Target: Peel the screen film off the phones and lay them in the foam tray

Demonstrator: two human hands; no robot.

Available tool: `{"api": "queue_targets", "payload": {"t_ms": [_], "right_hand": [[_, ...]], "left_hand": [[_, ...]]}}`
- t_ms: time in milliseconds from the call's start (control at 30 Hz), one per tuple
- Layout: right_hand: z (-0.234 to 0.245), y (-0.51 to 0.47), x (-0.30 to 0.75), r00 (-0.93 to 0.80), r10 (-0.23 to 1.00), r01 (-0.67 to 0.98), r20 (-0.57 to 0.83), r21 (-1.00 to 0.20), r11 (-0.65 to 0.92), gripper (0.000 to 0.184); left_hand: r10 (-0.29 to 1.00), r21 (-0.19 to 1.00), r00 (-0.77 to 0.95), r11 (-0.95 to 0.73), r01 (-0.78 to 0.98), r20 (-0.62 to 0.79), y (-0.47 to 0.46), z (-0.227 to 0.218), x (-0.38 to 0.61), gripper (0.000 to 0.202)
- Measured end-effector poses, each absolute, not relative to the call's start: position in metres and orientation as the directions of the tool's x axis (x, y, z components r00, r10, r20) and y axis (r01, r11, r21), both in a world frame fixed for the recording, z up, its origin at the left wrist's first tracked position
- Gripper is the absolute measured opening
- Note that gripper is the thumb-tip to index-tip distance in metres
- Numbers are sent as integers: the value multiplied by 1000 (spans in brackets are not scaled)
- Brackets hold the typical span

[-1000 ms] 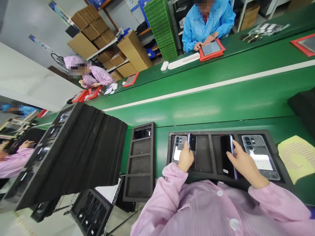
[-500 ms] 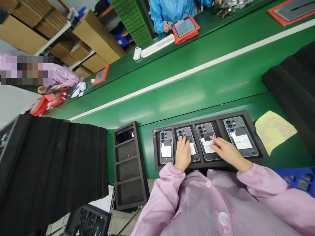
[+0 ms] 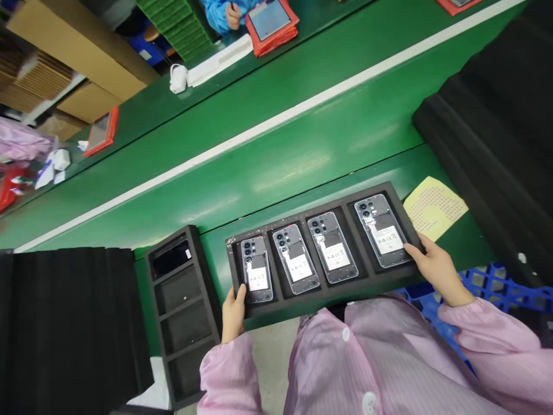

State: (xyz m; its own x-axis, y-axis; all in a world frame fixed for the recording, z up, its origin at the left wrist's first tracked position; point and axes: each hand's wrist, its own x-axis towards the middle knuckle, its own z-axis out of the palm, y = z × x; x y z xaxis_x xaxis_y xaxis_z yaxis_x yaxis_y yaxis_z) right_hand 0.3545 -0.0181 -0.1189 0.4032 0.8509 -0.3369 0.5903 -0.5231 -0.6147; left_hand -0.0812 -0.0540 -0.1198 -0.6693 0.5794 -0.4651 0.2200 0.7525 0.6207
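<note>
A black foam tray point(image 3: 298, 295) lies at the near edge of the green bench, with a phone in each of its compartments. The phones lie back up, showing camera rings and white labels; one is the leftmost phone point(image 3: 258, 271), another the rightmost phone point(image 3: 382, 230). My left hand point(image 3: 234, 311) grips the tray's left end, thumb on top beside the leftmost phone. At the right end, my right hand point(image 3: 438, 268) holds the tray, thumb over the rim near the rightmost phone. The fingers beneath the tray are hidden.
Left of me stands a second foam tray point(image 3: 185, 323) with one dark phone in its top compartment. Black foam stacks point(image 3: 69, 328) rise at both sides. A yellow sticker sheet point(image 3: 434, 207) lies right. Across the bench, a co-worker's hand point(image 3: 233, 15) is beside red pouches point(image 3: 276, 37).
Both hands have left the phones' backs and moved outward to the tray's two ends, closing on it. The camera view has shifted, so the surroundings appear further left.
</note>
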Motion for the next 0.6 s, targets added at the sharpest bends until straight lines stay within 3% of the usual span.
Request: {"api": "queue_targets", "payload": {"t_ms": [367, 600], "right_hand": [[-136, -11, 361, 453, 844, 392, -287, -787, -477, 51], [-131, -25, 361, 488, 859, 472, -153, -781, -408, 37]], "left_hand": [[485, 546, -781, 807, 225, -394, -45, -115, -64, 25], [508, 423, -819, 825, 374, -266, -42, -112, -56, 21]]}}
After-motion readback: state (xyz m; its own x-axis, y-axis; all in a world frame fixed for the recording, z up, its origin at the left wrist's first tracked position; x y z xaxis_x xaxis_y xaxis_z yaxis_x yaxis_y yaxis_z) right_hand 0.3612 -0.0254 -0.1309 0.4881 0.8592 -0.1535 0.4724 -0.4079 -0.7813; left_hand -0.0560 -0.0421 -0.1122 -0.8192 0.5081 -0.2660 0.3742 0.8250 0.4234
